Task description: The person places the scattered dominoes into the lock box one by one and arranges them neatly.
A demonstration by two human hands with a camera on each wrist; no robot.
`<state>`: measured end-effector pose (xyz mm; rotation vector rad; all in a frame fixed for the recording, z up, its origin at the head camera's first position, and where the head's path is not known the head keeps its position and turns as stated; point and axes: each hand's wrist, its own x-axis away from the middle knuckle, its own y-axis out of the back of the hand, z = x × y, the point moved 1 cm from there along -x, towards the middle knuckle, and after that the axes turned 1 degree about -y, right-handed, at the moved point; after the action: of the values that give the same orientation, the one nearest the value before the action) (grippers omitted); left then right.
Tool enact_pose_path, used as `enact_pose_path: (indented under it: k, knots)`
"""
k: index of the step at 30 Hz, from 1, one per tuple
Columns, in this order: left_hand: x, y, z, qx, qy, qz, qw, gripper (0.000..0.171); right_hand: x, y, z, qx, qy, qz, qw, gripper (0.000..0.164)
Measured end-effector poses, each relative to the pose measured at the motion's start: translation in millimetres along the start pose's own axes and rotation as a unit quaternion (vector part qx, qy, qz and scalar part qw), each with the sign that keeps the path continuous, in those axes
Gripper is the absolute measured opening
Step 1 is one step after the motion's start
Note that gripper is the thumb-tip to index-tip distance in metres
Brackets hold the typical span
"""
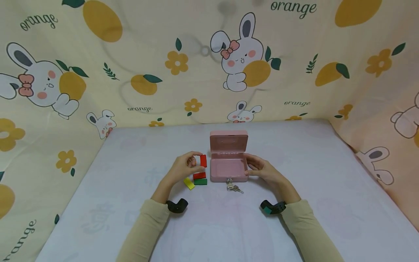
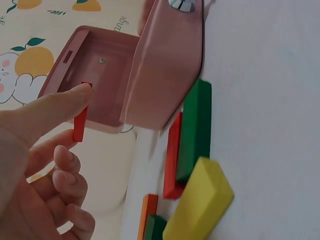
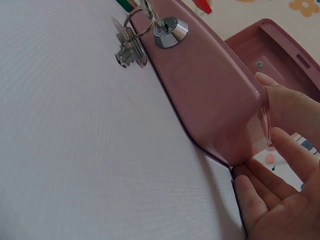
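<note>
A pink metal cash box (image 1: 229, 179) stands on the table with its lid (image 1: 228, 142) raised. Between thumb and index finger, my left hand (image 1: 184, 167) pinches a red block (image 1: 203, 161) in the air just left of the box. My right hand (image 1: 266, 171) holds the box's right side; in the right wrist view its thumb lies at the rim and other fingers lie along the side wall. Below the left hand lie another red block (image 1: 199, 175), a green block (image 1: 200, 181) and a yellow block (image 1: 189, 183). An orange block (image 2: 148, 215) shows in the left wrist view.
Keys (image 1: 235, 188) on a ring hang from the lock (image 3: 170, 32) at the box's front. The white-covered table (image 1: 209, 225) reaches back to a printed cloth (image 1: 196, 65) with rabbits and oranges. Dark wrist cameras sit at both sleeves.
</note>
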<state>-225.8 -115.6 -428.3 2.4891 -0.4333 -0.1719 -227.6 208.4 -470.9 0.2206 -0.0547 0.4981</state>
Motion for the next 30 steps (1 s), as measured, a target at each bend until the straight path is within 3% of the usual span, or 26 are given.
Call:
enact_pose_path:
  k: [16, 30]
  knots:
    - [-8.4, -11.8, -11.6, 0.007, -0.023, 0.011, 0.9996, 0.048, 0.3, 0.6, 0.2, -0.011, -0.009, -0.001, 1.0, 0.075]
    - [-13.5, -23.9, -21.3, 0.009, -0.048, 0.021, 0.9986, 0.05, -0.2, 0.7, -1.5, -0.002, 0.012, -0.003, 1.0, 0.074]
